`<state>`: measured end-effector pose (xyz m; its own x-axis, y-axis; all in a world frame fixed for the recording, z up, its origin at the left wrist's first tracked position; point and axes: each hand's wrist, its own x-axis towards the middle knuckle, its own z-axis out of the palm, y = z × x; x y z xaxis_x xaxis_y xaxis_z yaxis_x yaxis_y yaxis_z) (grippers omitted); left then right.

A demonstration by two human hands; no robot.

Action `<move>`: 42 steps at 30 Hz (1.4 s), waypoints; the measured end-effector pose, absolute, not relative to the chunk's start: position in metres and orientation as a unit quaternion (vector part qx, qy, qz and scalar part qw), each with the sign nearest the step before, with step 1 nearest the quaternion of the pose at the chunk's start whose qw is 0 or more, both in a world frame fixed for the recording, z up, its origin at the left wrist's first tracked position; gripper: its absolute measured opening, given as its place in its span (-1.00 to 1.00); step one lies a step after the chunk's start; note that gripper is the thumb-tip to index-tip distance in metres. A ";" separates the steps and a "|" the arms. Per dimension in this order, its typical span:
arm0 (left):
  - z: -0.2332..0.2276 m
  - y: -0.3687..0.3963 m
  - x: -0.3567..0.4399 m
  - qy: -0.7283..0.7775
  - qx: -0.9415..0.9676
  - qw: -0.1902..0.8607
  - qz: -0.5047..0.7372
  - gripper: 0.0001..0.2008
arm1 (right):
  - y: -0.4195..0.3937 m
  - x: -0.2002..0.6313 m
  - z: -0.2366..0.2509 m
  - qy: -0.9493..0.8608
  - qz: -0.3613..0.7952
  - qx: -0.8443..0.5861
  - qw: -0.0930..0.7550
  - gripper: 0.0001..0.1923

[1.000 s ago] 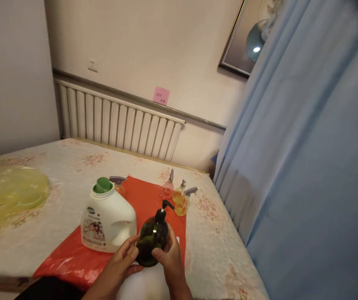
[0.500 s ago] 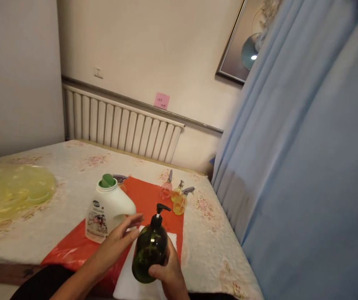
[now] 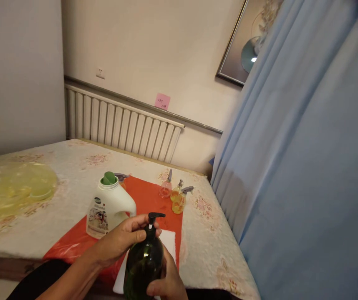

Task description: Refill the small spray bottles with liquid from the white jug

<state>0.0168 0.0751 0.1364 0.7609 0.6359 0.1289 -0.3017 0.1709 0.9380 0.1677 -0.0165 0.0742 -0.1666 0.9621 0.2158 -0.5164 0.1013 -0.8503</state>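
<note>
Far to the left of the hands, a translucent yellow object (image 3: 13, 185) is spread on the floral cloth (image 3: 79, 187). Nearer, just beyond the left wrist, a white jug (image 3: 112, 204) with a green cap (image 3: 109, 178) set in its mouth is stood on a red sheet (image 3: 150, 196); a grey-handled spray bottle is partly hidden behind it. The left hand (image 3: 132, 231) is reached in from the lower left, its forearm slanted upward, and its thumb and fingers are curled around the neck of a dark green pump bottle (image 3: 143, 271), just below the pump head (image 3: 154, 216). The bottle is held upright between the two hands. Its lower right side is gripped by the right hand (image 3: 168, 279), with the thumb laid across the front; the fingers behind are hidden. A white cloth (image 3: 169, 241) is seen under and beyond the hands. Farther beyond, to the right, a pink spray bottle (image 3: 165, 190) and two yellow bottles (image 3: 178, 204) are grouped.

Half a second ago the left hand was held open, clear of the neck; it has since been closed there. The bottle has been lowered toward the bottom edge of the view, while the right hand's grip has been kept.
</note>
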 end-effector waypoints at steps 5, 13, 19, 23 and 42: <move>0.127 0.073 0.031 0.199 0.564 0.698 0.394 -0.64 | -0.017 0.169 0.074 -0.463 0.606 -0.258 0.593 0.07; 0.131 0.073 0.020 0.162 0.606 0.697 0.348 -0.62 | -0.018 0.173 0.076 -0.463 0.594 -0.282 0.595 0.09; 0.122 0.076 0.023 0.192 0.558 0.713 0.377 -0.54 | -0.017 0.172 0.071 -0.477 0.579 -0.296 0.591 0.08; 0.118 0.074 0.026 0.228 0.551 0.696 0.401 -0.43 | -0.017 0.170 0.073 -0.475 0.579 -0.288 0.596 0.06; 0.119 0.078 0.014 0.173 0.585 0.711 0.350 -0.59 | -0.019 0.172 0.070 -0.481 0.571 -0.296 0.596 0.03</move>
